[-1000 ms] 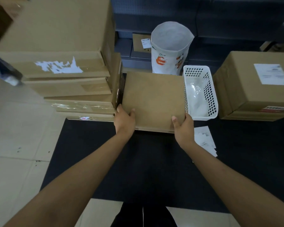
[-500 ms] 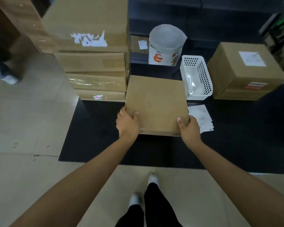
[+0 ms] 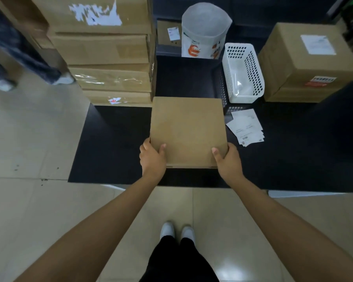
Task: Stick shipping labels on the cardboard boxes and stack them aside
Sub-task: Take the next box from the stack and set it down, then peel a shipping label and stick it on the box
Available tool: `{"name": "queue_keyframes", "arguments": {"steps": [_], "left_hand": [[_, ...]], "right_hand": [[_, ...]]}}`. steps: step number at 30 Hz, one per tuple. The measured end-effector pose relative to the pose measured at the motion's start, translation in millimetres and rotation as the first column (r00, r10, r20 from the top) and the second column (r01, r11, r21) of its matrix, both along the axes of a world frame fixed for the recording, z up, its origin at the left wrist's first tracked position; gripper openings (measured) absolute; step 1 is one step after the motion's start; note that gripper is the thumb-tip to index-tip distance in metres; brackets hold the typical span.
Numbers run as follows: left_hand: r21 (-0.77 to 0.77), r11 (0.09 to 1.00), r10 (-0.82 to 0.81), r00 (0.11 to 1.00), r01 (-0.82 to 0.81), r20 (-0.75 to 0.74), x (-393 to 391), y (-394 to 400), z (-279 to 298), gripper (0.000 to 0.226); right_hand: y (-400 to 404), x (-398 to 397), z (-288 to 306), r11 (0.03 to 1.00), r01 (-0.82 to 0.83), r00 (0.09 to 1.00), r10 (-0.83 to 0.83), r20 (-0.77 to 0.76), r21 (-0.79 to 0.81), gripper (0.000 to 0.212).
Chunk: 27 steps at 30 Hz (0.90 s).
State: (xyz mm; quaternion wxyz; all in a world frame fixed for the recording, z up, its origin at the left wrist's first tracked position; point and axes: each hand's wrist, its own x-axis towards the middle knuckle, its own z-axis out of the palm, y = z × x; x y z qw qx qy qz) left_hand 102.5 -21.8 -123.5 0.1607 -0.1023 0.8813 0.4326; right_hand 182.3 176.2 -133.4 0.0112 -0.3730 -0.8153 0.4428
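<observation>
Head view: both hands (left hand, right hand) grip flat cardboard box.

bare forearms; black trousers; white shoes

Flat box between box stack left and basket, labels right.

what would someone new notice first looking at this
Two hands, left hand and right hand, grip the near corners of a plain flat box at the centre, over a black mat. A tall stack of boxes rises at upper left. Loose labels lie right of the held box, below a white basket.
</observation>
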Motion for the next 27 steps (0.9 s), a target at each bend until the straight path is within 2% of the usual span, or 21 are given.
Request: {"name": "queue_keyframes", "arguments": {"steps": [9,12,15,18,20,22,27], "left_hand": [[-0.057,0.993,-0.103,0.995,0.103,-0.005,-3,-7,5,0.063],[-0.166,0.976,-0.152,0.987,0.142,-0.053,-1,-8,9,0.064],[-0.45,0.863,-0.323,0.936,0.23,-0.141,3,-7,17,0.058],[-0.612,0.705,-0.544,0.827,0.359,-0.142,4,-1,26,0.052],[-0.663,0.614,-0.648,0.753,0.428,-0.114,3,9,38,0.051],[-0.687,0.555,-0.707,0.701,0.469,-0.092,3,21,52,0.051],[-0.659,0.5,-0.796,0.598,0.562,-0.094,5,47,75,0.049]], "right_hand": [[6,-5,11,0.995,-0.096,0.984,0.089,0.154,0.035,0.062],[8,-3,17,0.976,-0.187,0.96,0.158,0.232,0.108,0.063],[9,5,30,0.881,-0.386,0.889,0.276,0.366,0.273,0.066],[12,10,46,0.718,-0.553,0.817,0.368,0.443,0.423,0.063],[16,12,57,0.65,-0.599,0.793,0.402,0.457,0.467,0.057],[20,13,69,0.622,-0.617,0.781,0.412,0.469,0.481,0.052],[29,20,90,0.606,-0.631,0.773,0.436,0.461,0.484,0.05]]}}
